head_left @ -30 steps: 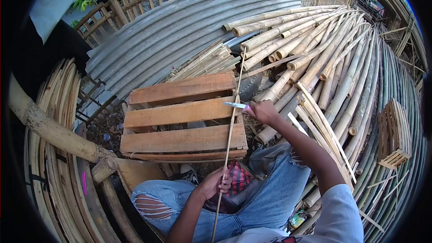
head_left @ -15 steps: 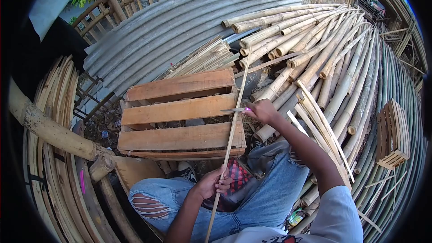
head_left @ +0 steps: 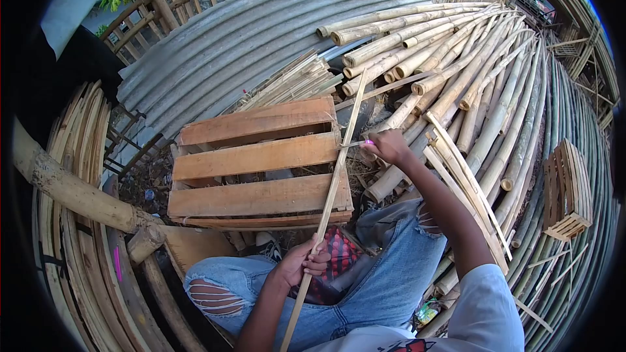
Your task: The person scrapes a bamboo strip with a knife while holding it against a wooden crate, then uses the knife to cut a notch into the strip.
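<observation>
A long, thin bamboo strip (head_left: 331, 197) slants from my lap up past the right side of a slatted wooden crate (head_left: 255, 158). Its lower part is wrapped in the fingers of my left hand (head_left: 302, 263), above my jeans. My right hand (head_left: 388, 146) is closed on the pink handle of a knife (head_left: 369, 146). The narrow blade points left, its tip right at the strip's right edge beside the crate. Under my left hand lies a red and black checked cloth (head_left: 340, 255), partly hidden between my legs.
Bamboo poles (head_left: 450, 91) spread out ahead and to the right. Split bamboo pieces (head_left: 466, 186) lean by my right arm, with a small slatted crate (head_left: 568, 190) farther right. A thick bamboo post (head_left: 81, 199) crosses at left. Corrugated metal sheeting (head_left: 261, 32) stands behind the crate.
The knife has drawn back to the right, so its blade no longer crosses over the strip. The strip shows a broader face and leans more, its lower end farther left.
</observation>
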### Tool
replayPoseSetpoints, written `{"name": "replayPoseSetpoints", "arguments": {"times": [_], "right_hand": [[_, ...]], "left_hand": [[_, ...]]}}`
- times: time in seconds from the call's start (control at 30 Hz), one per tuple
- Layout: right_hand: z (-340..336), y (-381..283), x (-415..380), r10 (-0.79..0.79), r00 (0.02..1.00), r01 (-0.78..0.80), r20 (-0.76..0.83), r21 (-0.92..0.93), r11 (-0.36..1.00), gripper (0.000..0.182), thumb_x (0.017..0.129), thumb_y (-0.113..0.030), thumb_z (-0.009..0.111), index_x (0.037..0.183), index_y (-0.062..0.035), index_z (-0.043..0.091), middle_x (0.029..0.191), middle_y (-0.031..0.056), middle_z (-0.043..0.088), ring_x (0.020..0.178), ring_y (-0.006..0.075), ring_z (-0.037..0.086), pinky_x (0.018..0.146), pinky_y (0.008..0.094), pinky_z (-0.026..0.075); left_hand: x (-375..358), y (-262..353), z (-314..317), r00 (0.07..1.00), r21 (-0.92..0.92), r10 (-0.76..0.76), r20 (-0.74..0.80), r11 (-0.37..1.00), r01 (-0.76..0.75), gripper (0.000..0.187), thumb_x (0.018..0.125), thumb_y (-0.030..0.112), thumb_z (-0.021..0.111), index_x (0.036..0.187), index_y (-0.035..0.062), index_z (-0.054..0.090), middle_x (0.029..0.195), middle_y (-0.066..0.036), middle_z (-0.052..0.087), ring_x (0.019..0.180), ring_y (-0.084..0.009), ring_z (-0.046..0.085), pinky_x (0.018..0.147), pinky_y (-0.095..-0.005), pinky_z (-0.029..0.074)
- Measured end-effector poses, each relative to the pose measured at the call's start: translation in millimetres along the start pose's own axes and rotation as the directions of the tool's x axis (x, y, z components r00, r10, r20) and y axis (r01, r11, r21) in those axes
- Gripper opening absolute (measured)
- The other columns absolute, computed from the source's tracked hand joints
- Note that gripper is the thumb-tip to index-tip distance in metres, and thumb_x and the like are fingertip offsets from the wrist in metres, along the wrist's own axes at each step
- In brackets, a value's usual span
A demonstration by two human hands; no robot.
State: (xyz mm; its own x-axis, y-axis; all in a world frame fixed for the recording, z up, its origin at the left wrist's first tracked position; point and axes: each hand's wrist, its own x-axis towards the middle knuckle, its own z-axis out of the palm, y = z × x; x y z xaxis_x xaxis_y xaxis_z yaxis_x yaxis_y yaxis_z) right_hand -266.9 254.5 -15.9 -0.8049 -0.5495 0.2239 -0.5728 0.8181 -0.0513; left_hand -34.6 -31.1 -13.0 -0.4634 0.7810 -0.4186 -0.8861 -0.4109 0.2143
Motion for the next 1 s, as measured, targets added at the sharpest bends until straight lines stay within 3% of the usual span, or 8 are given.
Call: {"name": "replayPoseSetpoints", "arguments": {"times": [0.1,0.17,0.23,0.27,0.6,0.77,0.83,1.0], "right_hand": [[2,-14,-3,0.022,1.0,-0.023,-0.018,-0.02,1.0,0.051,0.09,-0.056,0.04,0.075,-0.0101,0.057,0.052,0.0126,0.055,0.052,0.0333,0.059,0.049,0.0442,0.046],[7,-29,-14,-0.181,0.983,0.18,-0.011,-0.046,0.983,0.052,0.09,-0.057,0.039,0.076,-0.0095,0.055,0.052,0.0129,0.055,0.053,0.0329,0.06,0.047,0.043,0.045],[6,-2,-4,-0.044,0.995,0.037,-0.093,-0.08,0.996,0.053,0.09,-0.057,0.04,0.075,-0.0091,0.056,0.052,0.0127,0.055,0.051,0.0318,0.059,0.044,0.0415,0.044],[11,26,11,0.286,0.951,-0.288,-0.119,0.0,0.958,0.054,0.09,-0.057,0.039,0.074,-0.0089,0.058,0.053,0.0131,0.057,0.05,0.0318,0.059,0.043,0.041,0.044],[7,-46,-9,-0.135,0.991,0.133,0.008,0.135,0.982,0.049,0.092,-0.052,0.04,0.079,-0.0087,0.058,0.054,0.0135,0.056,0.053,0.0349,0.058,0.052,0.0458,0.046],[6,-15,10,-0.026,0.999,0.025,0.044,0.043,0.999,0.05,0.091,-0.054,0.04,0.08,-0.0095,0.058,0.054,0.0135,0.056,0.051,0.0341,0.059,0.051,0.046,0.047],[19,-34,4,0.067,0.992,-0.059,-0.107,0.078,0.995,0.052,0.089,-0.058,0.041,0.078,-0.0103,0.058,0.052,0.0127,0.056,0.05,0.0325,0.059,0.048,0.0428,0.047],[0,18,7,0.052,0.997,-0.052,-0.056,-0.008,0.999,0.054,0.09,-0.057,0.04,0.073,-0.0095,0.059,0.052,0.0135,0.056,0.051,0.0337,0.06,0.046,0.0436,0.045]], "left_hand": [[3,7,2,0.999,0.003,0.029,0.019,1.0,-0.029,0.035,0.098,0.044,0.037,0.08,0.0143,0.039,0.063,0.006,0.028,0.048,-0.0011,0.025,0.042,-0.0168,0.025],[5,1,5,0.999,0.085,0.037,-0.012,0.996,-0.036,0.033,0.098,0.042,0.038,0.08,0.0144,0.039,0.063,0.006,0.03,0.049,-0.0022,0.027,0.044,-0.018,0.027],[4,-3,14,0.983,0.169,0.078,-0.169,0.984,-0.049,0.034,0.098,0.043,0.039,0.08,0.0143,0.039,0.064,0.005,0.032,0.051,-0.0032,0.029,0.044,-0.0186,0.027],[1,-4,14,0.983,0.194,0.074,-0.167,0.98,-0.04,0.034,0.097,0.044,0.039,0.081,0.0141,0.04,0.064,0.005,0.033,0.05,-0.0031,0.03,0.044,-0.0185,0.027],[2,0,3,0.999,-0.014,0.018,0.029,1.0,-0.018,0.037,0.097,0.047,0.037,0.08,0.0139,0.04,0.062,0.007,0.028,0.046,-0.0009,0.024,0.04,-0.0158,0.023],[3,12,4,0.984,-0.16,-0.018,0.175,0.986,0.047,0.037,0.098,0.045,0.034,0.081,0.0135,0.04,0.062,0.007,0.029,0.046,0.0009,0.024,0.04,-0.0135,0.022],[4,8,3,0.993,-0.125,0.0,0.118,0.992,0.015,0.036,0.098,0.045,0.035,0.081,0.0136,0.04,0.062,0.007,0.029,0.046,0.0008,0.024,0.04,-0.0135,0.022],[-1,-6,2,1.0,-0.056,-0.013,0.003,0.998,0.013,0.037,0.098,0.046,0.034,0.08,0.0144,0.04,0.063,0.007,0.028,0.047,0.0003,0.025,0.04,-0.0144,0.023]]}}
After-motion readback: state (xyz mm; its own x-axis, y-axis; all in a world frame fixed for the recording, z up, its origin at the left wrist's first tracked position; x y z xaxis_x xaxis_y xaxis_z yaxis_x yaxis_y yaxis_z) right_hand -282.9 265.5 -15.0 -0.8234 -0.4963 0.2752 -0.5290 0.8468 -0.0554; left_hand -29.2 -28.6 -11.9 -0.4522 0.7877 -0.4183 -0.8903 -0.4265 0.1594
